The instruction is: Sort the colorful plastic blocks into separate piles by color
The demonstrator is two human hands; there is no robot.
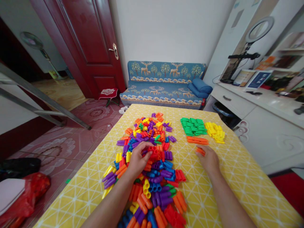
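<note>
My left hand reaches over a long heap of plastic tube-shaped building pieces in red, orange, yellow, purple, blue and green. Its thumb and index finger are apart, with their tips beside a red piece; the other fingers are partly hidden. On the right, my right hand pinches an orange plastic piece low over the cloth. Just beyond it lies a row of orange pieces. Behind that row, green pieces are grouped together, with yellow pieces grouped to their right.
A yellow patterned cloth covers the table. Past the far edge stands a blue sofa. A white cabinet is at the right, and a metal ladder leans at the left. Bags sit low on the left.
</note>
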